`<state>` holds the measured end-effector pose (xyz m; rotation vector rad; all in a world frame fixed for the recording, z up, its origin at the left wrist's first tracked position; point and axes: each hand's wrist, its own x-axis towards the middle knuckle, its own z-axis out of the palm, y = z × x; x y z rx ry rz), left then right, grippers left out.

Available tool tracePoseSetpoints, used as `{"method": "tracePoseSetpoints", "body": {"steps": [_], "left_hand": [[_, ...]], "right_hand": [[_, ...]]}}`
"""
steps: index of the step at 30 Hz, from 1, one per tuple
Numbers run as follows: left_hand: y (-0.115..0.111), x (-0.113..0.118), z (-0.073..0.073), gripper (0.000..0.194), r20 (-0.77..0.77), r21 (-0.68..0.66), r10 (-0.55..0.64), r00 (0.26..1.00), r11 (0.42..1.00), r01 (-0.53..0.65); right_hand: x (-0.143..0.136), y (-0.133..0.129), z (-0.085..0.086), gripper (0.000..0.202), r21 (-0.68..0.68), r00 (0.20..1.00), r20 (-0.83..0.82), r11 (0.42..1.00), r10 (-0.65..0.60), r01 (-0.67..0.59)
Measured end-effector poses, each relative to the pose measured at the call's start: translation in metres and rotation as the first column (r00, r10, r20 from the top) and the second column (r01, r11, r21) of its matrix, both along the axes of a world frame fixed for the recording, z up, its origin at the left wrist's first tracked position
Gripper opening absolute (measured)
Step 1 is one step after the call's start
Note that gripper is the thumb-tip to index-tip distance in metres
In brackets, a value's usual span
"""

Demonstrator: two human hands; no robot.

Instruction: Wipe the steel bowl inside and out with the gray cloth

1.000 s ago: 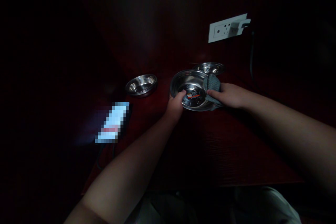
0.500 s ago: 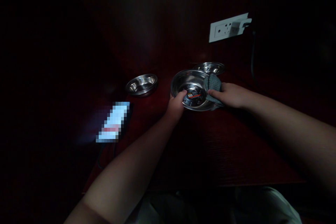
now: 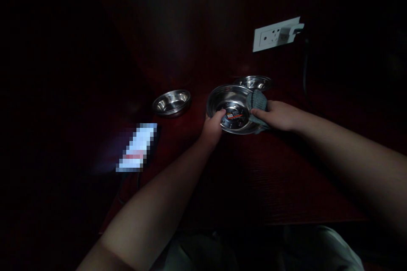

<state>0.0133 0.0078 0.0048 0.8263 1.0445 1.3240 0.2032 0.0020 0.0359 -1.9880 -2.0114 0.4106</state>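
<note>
A shiny metal bowl (image 3: 237,97) is held up over the dark red table, tilted so its inside faces me. A small label with a red stripe shows on its bottom. My left hand (image 3: 213,127) grips the bowl's near left side, thumb inside and the other fingers hidden behind. On the right side, my right hand (image 3: 278,114) is closed on a grey-green cloth (image 3: 258,101) folded over the rim. The cloth lies between that hand and the metal.
More metal bowls (image 3: 171,103), seemingly stacked, sit to the left. Another metal dish (image 3: 254,81) stands behind the held bowl. A lit phone (image 3: 136,148), blurred out, is at the left with a cable. A wall socket (image 3: 275,34) with a plug is at the back right.
</note>
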Motion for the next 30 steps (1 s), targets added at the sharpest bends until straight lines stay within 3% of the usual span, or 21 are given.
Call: {"method": "tracePoseSetpoints", "body": {"steps": [30], "left_hand": [[-0.0022,-0.0002,0.0009,0.04,0.015,0.009,-0.004,1.0,1.0,0.004]], "right_hand": [[0.0004,0.0003,0.0002,0.057,-0.001,1.0,-0.009,1.0,0.029,-0.029]]}}
